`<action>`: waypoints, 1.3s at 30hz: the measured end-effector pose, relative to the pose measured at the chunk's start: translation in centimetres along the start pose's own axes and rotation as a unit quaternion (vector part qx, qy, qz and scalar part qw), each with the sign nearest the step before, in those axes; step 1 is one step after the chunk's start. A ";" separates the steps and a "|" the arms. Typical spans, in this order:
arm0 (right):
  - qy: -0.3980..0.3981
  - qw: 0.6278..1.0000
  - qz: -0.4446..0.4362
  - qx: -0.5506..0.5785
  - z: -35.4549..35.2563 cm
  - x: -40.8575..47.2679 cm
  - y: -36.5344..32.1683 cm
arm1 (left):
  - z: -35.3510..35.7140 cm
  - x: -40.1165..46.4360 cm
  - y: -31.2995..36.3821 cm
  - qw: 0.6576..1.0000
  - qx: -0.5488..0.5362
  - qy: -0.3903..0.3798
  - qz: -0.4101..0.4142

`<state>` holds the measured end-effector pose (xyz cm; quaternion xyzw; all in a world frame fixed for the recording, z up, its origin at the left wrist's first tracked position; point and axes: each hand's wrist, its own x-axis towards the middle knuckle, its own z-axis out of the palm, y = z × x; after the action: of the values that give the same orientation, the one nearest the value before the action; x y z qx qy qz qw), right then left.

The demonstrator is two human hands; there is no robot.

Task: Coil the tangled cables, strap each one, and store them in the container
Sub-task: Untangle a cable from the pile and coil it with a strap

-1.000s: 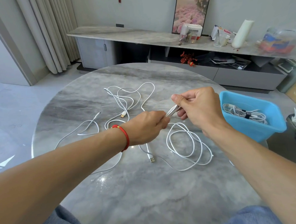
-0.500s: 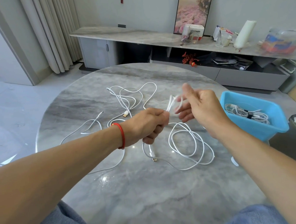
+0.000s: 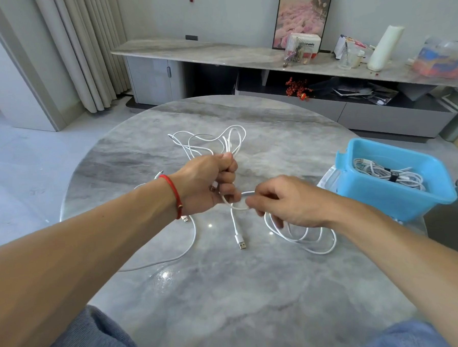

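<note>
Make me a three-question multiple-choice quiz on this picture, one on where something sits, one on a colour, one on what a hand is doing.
1. Where is the bin?
A. right table edge
B. on the floor
C. on the far shelf

2. What colour is the wristband?
A. green
B. red
C. black

3. What is the left hand doing?
A. lying flat
B. gripping cable loops
C. reaching into the bin

Answers: 1 A, it sits at the table's right edge. 2 B, red band on the left wrist. 3 B, fingers curl round the white loops.
</note>
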<state>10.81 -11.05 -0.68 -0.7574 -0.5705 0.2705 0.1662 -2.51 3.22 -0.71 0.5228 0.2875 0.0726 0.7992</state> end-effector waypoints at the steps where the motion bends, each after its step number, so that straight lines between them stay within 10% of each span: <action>1: 0.048 0.998 -0.009 -0.034 -0.3 0.1 0.3 | -0.1 0.0 -0.2 1.000 0.017 -0.007 -0.014; 16: 0.213 0.960 -0.075 -0.165 -0.9 0.1 -0.9 | 1.2 0.0 -1.5 0.986 0.125 -0.097 -0.048; 27: 0.140 0.973 0.032 -0.180 -4.7 -1.4 2.5 | 0.1 0.8 -1.3 0.956 0.290 -0.017 -0.034; 32: 0.214 0.976 0.039 0.013 -3.5 -1.2 2.5 | 0.8 0.8 -1.9 0.924 0.377 -0.019 0.061; 39: 0.227 0.881 0.010 0.414 -3.0 -0.9 1.5 | 1.9 0.7 -2.2 0.928 0.313 -0.003 0.204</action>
<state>13.61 -12.16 1.06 -0.6656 -0.3457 0.3049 0.5869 -1.28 1.01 -2.36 0.7938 0.1804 0.1394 0.5638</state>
